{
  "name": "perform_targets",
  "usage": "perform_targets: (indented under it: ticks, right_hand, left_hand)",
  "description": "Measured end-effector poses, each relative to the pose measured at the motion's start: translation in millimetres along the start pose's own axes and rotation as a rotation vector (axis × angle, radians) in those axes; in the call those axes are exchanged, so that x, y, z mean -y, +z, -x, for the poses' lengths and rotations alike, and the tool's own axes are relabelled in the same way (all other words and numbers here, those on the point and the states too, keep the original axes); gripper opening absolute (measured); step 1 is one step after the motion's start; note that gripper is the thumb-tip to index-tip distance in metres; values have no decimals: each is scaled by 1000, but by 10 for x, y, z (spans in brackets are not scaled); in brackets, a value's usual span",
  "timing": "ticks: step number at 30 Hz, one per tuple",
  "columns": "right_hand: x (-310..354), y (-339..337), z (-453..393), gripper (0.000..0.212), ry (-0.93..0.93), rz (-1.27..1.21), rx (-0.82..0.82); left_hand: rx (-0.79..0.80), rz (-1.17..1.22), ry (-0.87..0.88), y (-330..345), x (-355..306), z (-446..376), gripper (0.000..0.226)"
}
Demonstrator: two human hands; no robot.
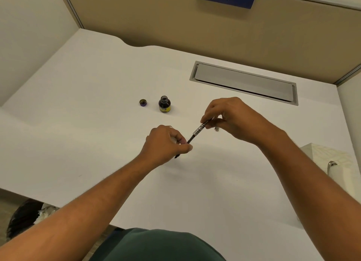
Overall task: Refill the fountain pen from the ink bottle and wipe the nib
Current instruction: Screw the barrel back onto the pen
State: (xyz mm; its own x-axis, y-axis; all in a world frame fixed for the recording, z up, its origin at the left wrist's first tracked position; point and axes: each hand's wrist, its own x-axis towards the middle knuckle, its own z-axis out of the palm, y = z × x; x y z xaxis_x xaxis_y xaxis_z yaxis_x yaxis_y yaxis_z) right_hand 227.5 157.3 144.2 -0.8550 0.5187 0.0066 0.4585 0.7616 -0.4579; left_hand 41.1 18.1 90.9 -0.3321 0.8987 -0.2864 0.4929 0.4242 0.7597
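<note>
You are pinching the thin black fountain pen (197,133) with both your left hand (167,143) and right hand (227,118). The small open glass ink bottle (164,104) is standing near; bumping it could be spilling ink.

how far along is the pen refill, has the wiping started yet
Done: the ink bottle stands open on the desk, its cap beside it. In hand: the right hand holds the fountain pen by its upper end while the left hand pinches something pale around the nib end, which looks like wiping. Whether ink was drawn cannot be told. Left: recapping the bottle.
</note>
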Motion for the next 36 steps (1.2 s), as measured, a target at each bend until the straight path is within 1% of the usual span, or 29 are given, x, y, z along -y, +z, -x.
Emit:
perform_targets:
  ticks: [4,10,14,17,20,21,22,27,31,34,36]
  right_hand:
    - [-55,130,166,14,119,-136,-106]
    - [-26,414,364,11,262,-328,-257]
    - [57,595,442,10,335,-420,-350]
    - [137,729,474,10,384,-478,-416]
    - [255,855,475,8,415,-524,-489]
    - [302,890,469,8,423,-544,-518]
    - [350,920,464,8,429,-563,-545]
    - [586,1043,402,12,486,-654,-638]
    - [682,1093,360,13,591,-767,-685]
    - [722,1081,344,15,651,-931,-657]
    - [729,1061,339,17,637,-1021,-608]
  left_hand:
    - [52,309,-86,-102,-15,20,19]
    - [105,583,-219,-174,-26,12,18]
    - [57,736,-355,-149,-26,-9,26]
    - [12,830,-400,-112,-50,-6,35]
    - [-41,893,-409,-62,-75,17,55]
    - [-51,905,-405,-44,-82,24,58]
    - [-51,915,-394,-29,-89,34,57]
    - [-32,925,-330,41,-98,69,33]
    - [-29,935,-301,53,-105,82,28]
    - [-39,938,-279,28,-78,71,28]
    - [-51,931,-267,26,-55,67,27]
